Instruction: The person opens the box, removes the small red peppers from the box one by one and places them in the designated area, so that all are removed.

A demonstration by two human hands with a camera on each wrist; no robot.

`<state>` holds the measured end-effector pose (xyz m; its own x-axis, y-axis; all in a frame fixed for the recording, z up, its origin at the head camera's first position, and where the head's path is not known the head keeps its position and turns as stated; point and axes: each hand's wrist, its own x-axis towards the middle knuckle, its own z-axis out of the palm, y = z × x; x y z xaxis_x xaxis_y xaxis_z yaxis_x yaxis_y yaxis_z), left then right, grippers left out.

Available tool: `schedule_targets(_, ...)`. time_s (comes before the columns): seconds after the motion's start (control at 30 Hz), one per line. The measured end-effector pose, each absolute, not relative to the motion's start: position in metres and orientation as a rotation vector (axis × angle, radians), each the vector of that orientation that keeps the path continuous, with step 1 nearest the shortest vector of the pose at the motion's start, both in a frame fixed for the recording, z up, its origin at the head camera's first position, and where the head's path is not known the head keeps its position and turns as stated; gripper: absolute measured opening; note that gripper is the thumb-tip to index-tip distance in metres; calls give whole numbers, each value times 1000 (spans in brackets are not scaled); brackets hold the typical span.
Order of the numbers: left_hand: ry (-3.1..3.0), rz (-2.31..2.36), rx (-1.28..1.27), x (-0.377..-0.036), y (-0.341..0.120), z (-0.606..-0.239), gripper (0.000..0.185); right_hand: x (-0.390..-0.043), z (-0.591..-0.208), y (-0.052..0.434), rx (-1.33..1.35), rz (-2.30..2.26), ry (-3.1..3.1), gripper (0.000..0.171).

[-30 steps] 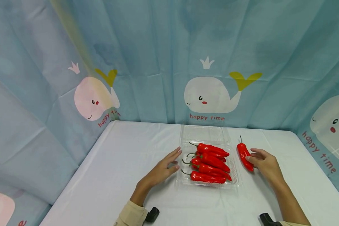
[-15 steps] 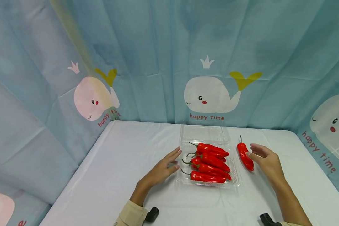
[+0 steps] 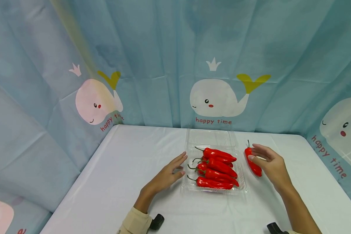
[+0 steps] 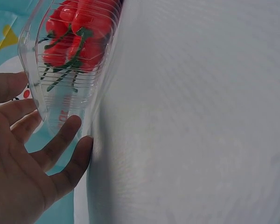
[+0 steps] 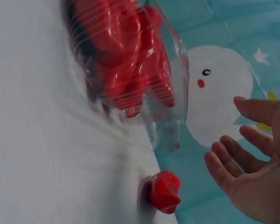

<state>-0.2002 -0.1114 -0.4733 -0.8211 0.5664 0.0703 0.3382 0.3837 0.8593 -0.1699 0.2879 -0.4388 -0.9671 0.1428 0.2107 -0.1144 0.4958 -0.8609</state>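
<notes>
A clear plastic clamshell box lies open on the white table, its tray holding several red chili peppers. My left hand rests flat to the left of the tray, with straight fingertips against its wall. One loose red pepper lies on the table just right of the box. My right hand hovers over it with relaxed, spread fingers. In the right wrist view the pepper's end sits on the table apart from the hand.
The table is covered in white cloth, with bare cloth to the left and in front of the box. A blue curtain printed with whales hangs close behind and at both sides. The table's left edge runs diagonally.
My right hand let go of the side of the loose pepper, opened, and moved forward and left over it. The pepper, box and left hand stayed put.
</notes>
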Motion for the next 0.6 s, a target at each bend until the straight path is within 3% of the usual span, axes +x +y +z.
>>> schedule_targets(0.6, 2394, 1419, 783, -199, -111, -470, 63, -161, -432, 255, 207, 1492, -2523, 54)
